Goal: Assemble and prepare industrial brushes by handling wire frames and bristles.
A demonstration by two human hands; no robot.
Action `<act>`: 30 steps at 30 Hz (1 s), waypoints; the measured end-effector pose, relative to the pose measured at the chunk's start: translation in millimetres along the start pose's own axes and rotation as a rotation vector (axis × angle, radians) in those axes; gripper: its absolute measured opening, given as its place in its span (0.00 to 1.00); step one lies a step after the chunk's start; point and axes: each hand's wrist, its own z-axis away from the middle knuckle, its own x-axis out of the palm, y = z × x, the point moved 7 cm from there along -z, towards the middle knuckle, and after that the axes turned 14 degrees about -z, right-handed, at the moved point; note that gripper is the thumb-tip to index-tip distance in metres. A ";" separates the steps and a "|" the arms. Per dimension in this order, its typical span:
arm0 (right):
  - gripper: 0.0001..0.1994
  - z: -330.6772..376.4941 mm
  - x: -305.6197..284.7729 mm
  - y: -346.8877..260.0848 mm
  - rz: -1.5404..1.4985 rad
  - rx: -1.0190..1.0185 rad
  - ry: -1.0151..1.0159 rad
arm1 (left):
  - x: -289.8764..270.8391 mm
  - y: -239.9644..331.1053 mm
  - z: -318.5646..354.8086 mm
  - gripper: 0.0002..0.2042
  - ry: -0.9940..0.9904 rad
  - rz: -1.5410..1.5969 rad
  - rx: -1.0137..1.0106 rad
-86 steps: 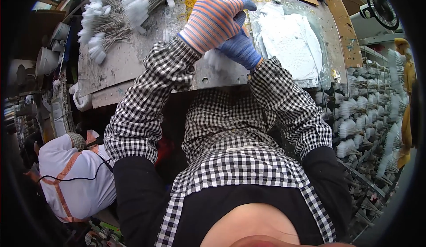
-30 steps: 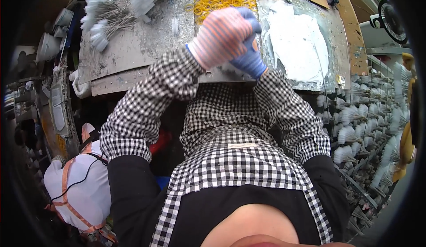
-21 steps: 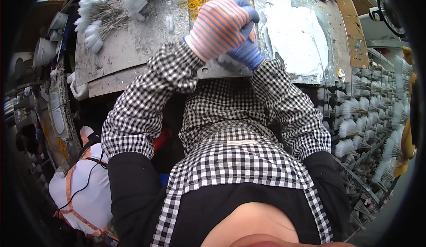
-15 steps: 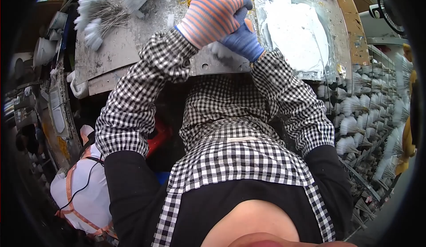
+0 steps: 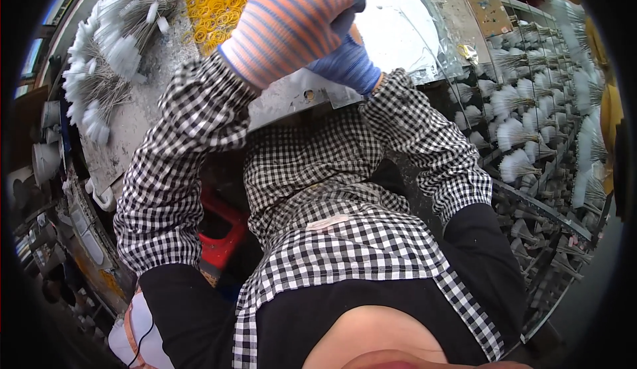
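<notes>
My left hand (image 5: 292,20), in an orange-and-blue striped glove, is curled into a fist above the grey metal worktable (image 5: 292,97). My right hand (image 5: 345,60), in a blue glove, is tucked under and against it with fingers closed. Anything held between the hands is hidden by the gloves. Just beyond the left hand lies a heap of yellow rubber bands (image 5: 215,4). A white powdery mass (image 5: 401,20) covers the table past the right hand. Both forearms wear black-and-white checked sleeves.
Bundles of thin sticks with white tips (image 5: 106,70) lie fanned on the table's left part. A wire rack (image 5: 524,143) on the right holds several more white-tipped bundles. A red stool (image 5: 222,226) stands under the table. Another person in white (image 5: 133,329) is at lower left.
Both hands have stayed pressed together and shifted slightly up and left over the table. The view has drawn closer to the table, and the person at lower left has slid toward the frame's edge.
</notes>
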 end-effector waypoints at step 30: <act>0.24 67.4 -189.4 142.2 0.751 -0.107 0.051 | 168.9 87.2 -116.8 0.03 -0.135 0.177 0.135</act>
